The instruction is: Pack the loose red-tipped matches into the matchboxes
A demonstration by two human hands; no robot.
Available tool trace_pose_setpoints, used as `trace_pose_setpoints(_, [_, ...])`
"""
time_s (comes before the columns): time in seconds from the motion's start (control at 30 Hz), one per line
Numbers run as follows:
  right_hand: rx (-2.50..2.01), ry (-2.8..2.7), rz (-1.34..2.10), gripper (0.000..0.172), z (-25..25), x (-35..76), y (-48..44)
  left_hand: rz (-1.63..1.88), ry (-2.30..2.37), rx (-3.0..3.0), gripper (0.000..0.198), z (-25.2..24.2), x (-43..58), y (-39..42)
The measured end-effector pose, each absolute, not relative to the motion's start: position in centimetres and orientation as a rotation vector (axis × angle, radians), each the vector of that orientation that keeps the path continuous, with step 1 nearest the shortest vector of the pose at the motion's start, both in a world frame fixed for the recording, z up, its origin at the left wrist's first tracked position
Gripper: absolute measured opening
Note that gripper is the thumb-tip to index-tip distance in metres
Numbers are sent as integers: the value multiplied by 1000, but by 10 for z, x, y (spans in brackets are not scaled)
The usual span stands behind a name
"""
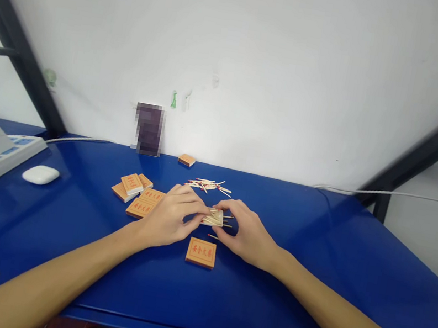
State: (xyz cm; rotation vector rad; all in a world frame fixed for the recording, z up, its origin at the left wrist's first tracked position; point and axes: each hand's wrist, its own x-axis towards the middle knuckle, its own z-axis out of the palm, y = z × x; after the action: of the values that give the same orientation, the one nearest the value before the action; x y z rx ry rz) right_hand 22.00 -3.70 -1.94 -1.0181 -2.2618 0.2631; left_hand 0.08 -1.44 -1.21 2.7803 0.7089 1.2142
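Note:
Near the middle of the blue table, a small open matchbox tray (pixel 218 221) lies between my hands with loose matches (pixel 214 214) in it. Some sticks poke out past its right end. My right hand (pixel 247 233) grips the tray between thumb and fingers at its right side. Over the tray's left end, my left hand (pixel 172 215) has thumb and forefinger pinched together at the matches; its fingers partly hide them. One red-headed match (pixel 213 236) lies on the table by my right thumb. A closed orange matchbox cover (pixel 201 252) with red characters lies in front of the tray.
A heap of matches (pixel 207 185) lies behind the tray. Several orange matchboxes (pixel 131 184) are piled left of my left hand, and another matchbox (pixel 186 160) sits by the wall. Farther left are a white earbud case (pixel 41 174) and a power strip (pixel 5 162).

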Motion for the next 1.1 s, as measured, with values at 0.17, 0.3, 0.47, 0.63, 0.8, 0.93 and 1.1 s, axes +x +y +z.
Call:
trace_pose_setpoints(0.17, [-1014, -2250, 308, 30, -24, 219, -34, 1167, 782, 2761, 15, -15, 1, -13])
trace_pose_setpoints(0.3, [-996, -2277, 401, 39, -27, 218, -32, 1147, 841, 2685, 32, -15, 0, -12])
trace_pose_setpoints(0.47, [-1044, -2276, 339, 32, -17, 232, -26, 1207, 890, 2532, 23, -13, 0, -10])
trace_pose_setpoints(0.63, [-1192, -2400, 320, 26, -12, 252, -18, 1130, 950, 2472, 10, -16, 1, -11])
trace_pose_setpoints(0.8, [-1181, -2416, 450, 16, -14, 249, -18, 974, 920, 2523, 14, -21, 1, -9])
trace_pose_setpoints(0.93, [-1203, -2404, 506, 11, -11, 245, -20, 862, 849, 2614, 20, -20, 0, -9])
trace_pose_setpoints(1.1, [-1259, -2431, 589, 10, -4, 253, -17, 802, 860, 2707, 23, -18, -2, -10])
